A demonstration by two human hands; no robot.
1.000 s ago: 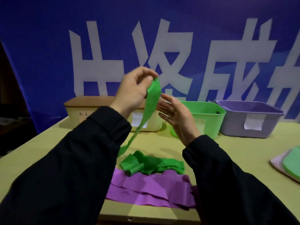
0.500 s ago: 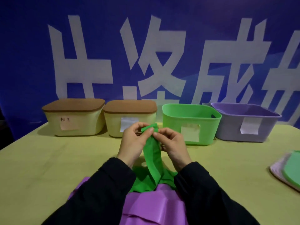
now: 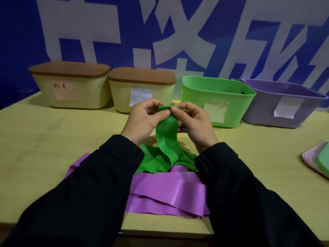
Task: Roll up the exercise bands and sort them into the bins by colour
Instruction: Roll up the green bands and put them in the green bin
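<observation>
A green exercise band (image 3: 167, 139) rises from a crumpled heap on the table up to my two hands. My left hand (image 3: 144, 120) and my right hand (image 3: 194, 122) both pinch its top end, thumbs nearly touching, just above the table's middle. A purple band (image 3: 169, 191) lies folded in loose layers under the green heap, between my black sleeves. Behind my hands stand an open green bin (image 3: 219, 102) and, to its right, an open purple bin (image 3: 283, 104), each with a white label.
Two cream boxes with brown lids, the left box (image 3: 69, 86) and the one beside it (image 3: 140, 90), stand at the back left. A pink tray (image 3: 309, 159) holding something green pokes in at the right edge. The blue banner hangs behind the yellow table (image 3: 53, 139).
My hands have come down from chest height to just above the table and closed together on the band's end. The view has tilted down, so both cream boxes show.
</observation>
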